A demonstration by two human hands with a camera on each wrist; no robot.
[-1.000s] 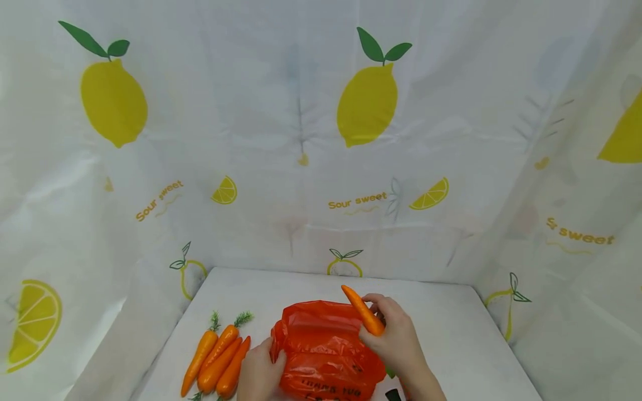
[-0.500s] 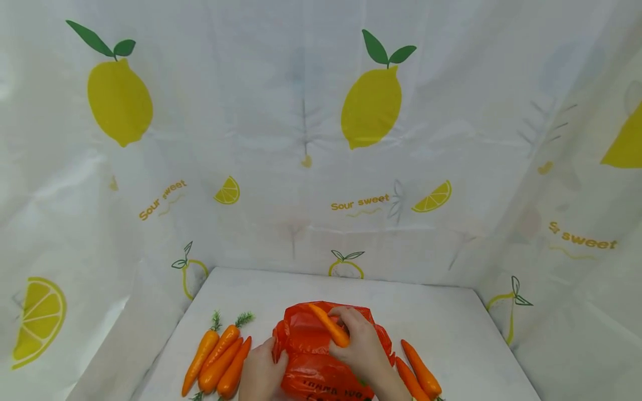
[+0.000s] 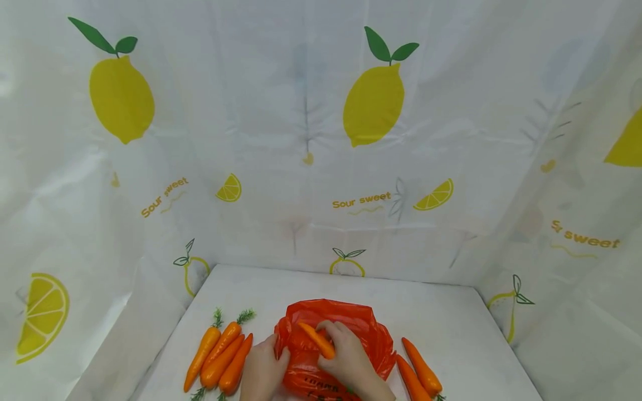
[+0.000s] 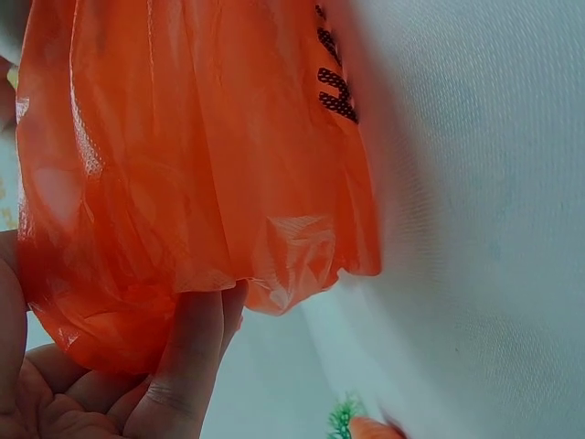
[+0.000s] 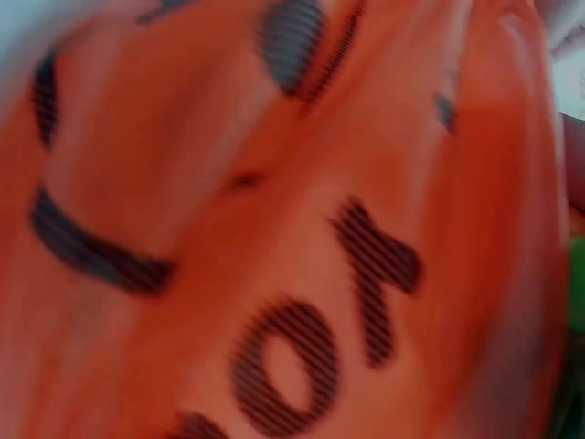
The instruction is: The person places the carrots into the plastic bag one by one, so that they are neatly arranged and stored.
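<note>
1. The red bag (image 3: pixel 378 341) sits on the tabletop (image 3: pixel 451 312), its edge pinched by the left hand (image 3: pixel 263 368); a firm pinch is advised.
2. A carrot (image 3: pixel 317 340) is grasped by the right hand (image 3: pixel 348 356) over the bag; it is best lowered tip first, clear of folds.

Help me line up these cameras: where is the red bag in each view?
Head: the red bag is at bottom centre.
Left wrist: left and centre, hanging from the top edge.
Right wrist: blurred, filling most of the picture.
Shared landmark: its black lettering.
</note>
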